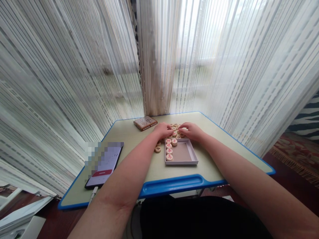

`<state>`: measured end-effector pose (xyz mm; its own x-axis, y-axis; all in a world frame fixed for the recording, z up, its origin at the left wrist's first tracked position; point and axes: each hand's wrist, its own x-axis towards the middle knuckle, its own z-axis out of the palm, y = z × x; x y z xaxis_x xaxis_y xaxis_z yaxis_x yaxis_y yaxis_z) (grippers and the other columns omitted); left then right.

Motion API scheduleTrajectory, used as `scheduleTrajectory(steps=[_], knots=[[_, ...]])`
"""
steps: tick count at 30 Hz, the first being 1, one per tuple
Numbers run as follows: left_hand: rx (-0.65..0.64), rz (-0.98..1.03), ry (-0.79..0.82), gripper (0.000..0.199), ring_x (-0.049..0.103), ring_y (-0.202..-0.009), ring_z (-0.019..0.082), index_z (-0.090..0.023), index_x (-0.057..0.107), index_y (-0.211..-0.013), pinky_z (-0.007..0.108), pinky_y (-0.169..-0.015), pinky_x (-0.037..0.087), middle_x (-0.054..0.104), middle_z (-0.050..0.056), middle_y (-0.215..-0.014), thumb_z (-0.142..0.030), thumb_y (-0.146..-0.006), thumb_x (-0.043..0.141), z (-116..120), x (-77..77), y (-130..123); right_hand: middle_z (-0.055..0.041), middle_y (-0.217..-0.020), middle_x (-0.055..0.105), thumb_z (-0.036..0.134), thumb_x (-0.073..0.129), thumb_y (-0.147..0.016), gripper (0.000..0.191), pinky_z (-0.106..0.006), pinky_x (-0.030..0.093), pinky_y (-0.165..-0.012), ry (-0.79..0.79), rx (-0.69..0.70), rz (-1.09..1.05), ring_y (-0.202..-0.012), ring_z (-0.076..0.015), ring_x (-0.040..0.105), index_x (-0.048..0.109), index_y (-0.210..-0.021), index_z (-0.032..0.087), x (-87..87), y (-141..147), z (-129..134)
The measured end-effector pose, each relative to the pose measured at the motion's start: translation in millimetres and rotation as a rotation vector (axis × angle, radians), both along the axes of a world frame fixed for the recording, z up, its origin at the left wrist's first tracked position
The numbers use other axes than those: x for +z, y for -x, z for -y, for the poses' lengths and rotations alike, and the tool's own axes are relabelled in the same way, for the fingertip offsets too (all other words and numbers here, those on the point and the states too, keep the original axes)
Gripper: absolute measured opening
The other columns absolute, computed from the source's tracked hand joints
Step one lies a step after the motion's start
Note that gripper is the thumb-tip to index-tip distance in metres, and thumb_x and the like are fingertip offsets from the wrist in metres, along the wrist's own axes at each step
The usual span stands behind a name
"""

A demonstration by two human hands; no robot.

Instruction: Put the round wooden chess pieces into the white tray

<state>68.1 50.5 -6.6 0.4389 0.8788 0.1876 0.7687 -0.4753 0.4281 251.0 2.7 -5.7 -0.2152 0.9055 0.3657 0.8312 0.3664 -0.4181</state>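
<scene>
Near side first. The table's near edge carries a blue moulded groove [171,186]; a strip of pale tabletop shows between it and the tray. At our left, a phone [109,168] lies slantwise close to the table's blue left edge, part of its image blurred into blocks, a white cable [93,192] at its near end. Our left forearm crosses between phone and tray; our right forearm comes in over the near right edge.

The shallow tray [181,163] sits near the middle of the table [219,124]. Inside, four round red-marked pieces [169,151] line the left wall from near to far, with a fifth beside the farthest one. The tray's floor shows across the middle and right, so room there is open up to the right wall. A wedge of tabletop separates that wall from our right forearm.

Just left of the tray, a few loose pieces [158,149] lie beside our left forearm. Beyond its far wall is a cluster of loose pieces [174,134], our left hand [163,130] on one side and our right hand [191,131] on the other. Both hands have bent fingers at the cluster; we cannot tell whether either pinches a piece.

Farther left, a flat printed box [146,123] lies inside the far edge. Striped curtains [74,66] hang behind.
</scene>
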Motion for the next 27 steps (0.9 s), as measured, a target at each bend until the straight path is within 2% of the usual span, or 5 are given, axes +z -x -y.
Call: scheduleTrajectory(steps=[5,10,15,20,27], knots=[[0.001,0.124,0.164,0.039,0.058,-0.055,0.015,-0.017,0.068,-0.092,0.026,-0.056,0.044,0.068,0.004,-0.071,-0.048,-0.070,0.060,-2,-3.4,5,-0.0063,-0.092,0.070,0.029,0.054,-0.079,0.020,-0.029,0.047,-0.077,-0.002,0.007,0.012,-0.086,-0.0192,0.062,0.072,-0.083,0.019,1.8,0,1],[-0.007,0.181,0.003,0.024,0.061,-0.079,0.017,-0.017,0.064,-0.087,0.027,-0.073,0.047,0.068,0.005,-0.089,-0.030,-0.067,0.066,-7,-7.4,5,-0.0068,-0.092,0.069,0.029,0.054,-0.080,0.022,-0.029,0.047,-0.077,-0.014,0.002,0.019,-0.086,-0.0194,0.062,0.072,-0.085,0.018,2.4,0,1],[0.002,0.263,-0.008,0.024,0.060,-0.085,0.017,-0.016,0.060,-0.087,0.028,-0.076,0.047,0.067,0.005,-0.091,-0.025,-0.066,0.068,-7,-5.2,1,-0.0061,-0.090,0.069,0.028,0.054,-0.079,0.020,-0.030,0.047,-0.077,-0.019,0.012,0.017,-0.086,-0.0193,0.062,0.071,-0.083,0.019,1.0,0,0],[-0.020,0.534,0.144,0.030,0.060,-0.080,0.015,-0.012,0.058,-0.093,0.027,-0.070,0.049,0.066,0.008,-0.089,-0.024,-0.067,0.069,-5,-0.3,-5,-0.0051,-0.091,0.069,0.027,0.058,-0.076,0.018,-0.033,0.048,-0.078,-0.068,0.029,-0.049,-0.087,-0.0199,0.062,0.069,-0.089,0.021,-1.4,3,-1],[-0.129,0.849,0.389,0.027,0.061,-0.072,0.012,-0.010,0.062,-0.080,0.028,-0.072,0.048,0.066,0.005,-0.076,-0.025,-0.061,0.076,6,12.3,-10,-0.0026,-0.086,0.068,0.024,0.061,-0.074,0.026,-0.032,0.050,-0.074,-0.145,0.066,-0.234,-0.080,-0.0163,0.062,0.062,-0.101,0.022,-2.5,12,-1]])
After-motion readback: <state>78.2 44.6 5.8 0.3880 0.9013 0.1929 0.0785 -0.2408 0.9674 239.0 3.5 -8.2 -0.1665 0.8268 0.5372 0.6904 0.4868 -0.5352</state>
